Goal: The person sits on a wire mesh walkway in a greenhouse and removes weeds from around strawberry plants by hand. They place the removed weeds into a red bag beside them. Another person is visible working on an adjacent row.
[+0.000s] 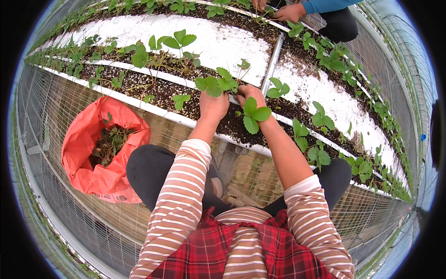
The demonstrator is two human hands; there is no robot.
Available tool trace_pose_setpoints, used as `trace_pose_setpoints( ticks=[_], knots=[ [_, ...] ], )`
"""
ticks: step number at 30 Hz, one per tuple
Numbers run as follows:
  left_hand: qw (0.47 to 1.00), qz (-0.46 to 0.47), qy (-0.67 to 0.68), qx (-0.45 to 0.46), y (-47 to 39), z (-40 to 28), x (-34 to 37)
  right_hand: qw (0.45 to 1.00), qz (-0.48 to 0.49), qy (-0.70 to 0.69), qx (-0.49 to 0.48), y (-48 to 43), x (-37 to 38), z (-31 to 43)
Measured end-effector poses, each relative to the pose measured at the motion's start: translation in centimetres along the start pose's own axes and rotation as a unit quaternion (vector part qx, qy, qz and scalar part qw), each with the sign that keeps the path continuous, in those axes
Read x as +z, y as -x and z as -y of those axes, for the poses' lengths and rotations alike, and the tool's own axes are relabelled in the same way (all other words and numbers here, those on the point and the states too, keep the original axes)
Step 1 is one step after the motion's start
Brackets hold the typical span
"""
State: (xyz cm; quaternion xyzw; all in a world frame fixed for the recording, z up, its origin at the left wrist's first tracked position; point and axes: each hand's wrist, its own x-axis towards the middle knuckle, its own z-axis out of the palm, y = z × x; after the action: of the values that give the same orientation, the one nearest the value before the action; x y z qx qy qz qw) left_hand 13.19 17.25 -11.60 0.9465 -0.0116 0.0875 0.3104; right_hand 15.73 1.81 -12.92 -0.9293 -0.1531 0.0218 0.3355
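Note:
Both my hands meet at the base of a strawberry plant [224, 83] in the far soil strip of the nearer bed. My left hand [213, 105] is at its stems, with the fingertips hidden under the leaves. Close beside it, my right hand [250, 95] has its fingers bent down at the soil, and what they touch is hidden. Broad strawberry leaves [255, 115] from another plant overlap my right wrist. Dark potting soil [235, 127] with pale grains lies below my hands, along a white trough edge [174, 117].
A red woven sack [80, 157] of withered plant matter [110, 144] stands at my left knee. A metal crossbar [273, 64] spans the white sheet [216, 38] beyond my hands. Another person's hand [289, 13] works among plants in the far row. Wire mesh [268, 174] lies below.

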Motion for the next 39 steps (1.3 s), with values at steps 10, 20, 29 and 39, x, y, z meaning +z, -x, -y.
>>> trace_pose_setpoints(
  ticks=[10,20,29,39],
  knots=[
    [0.999,0.030,0.010,0.015,0.3,1.2,-0.1,0.990,0.001,-0.104,0.090,0.6,-0.9,0.9],
    [0.999,-0.019,-0.042,-0.006,-1.3,0.5,2.0,0.989,0.008,-0.075,0.127,0.7,-0.4,0.9],
    [0.993,-0.015,-0.074,-0.086,-2.5,-0.7,3.6,0.981,-0.045,-0.077,0.170,0.5,0.4,0.3],
    [0.993,0.009,-0.099,-0.057,-2.5,0.4,3.7,0.977,-0.019,-0.031,0.211,-1.0,0.3,0.2]
  ],
)
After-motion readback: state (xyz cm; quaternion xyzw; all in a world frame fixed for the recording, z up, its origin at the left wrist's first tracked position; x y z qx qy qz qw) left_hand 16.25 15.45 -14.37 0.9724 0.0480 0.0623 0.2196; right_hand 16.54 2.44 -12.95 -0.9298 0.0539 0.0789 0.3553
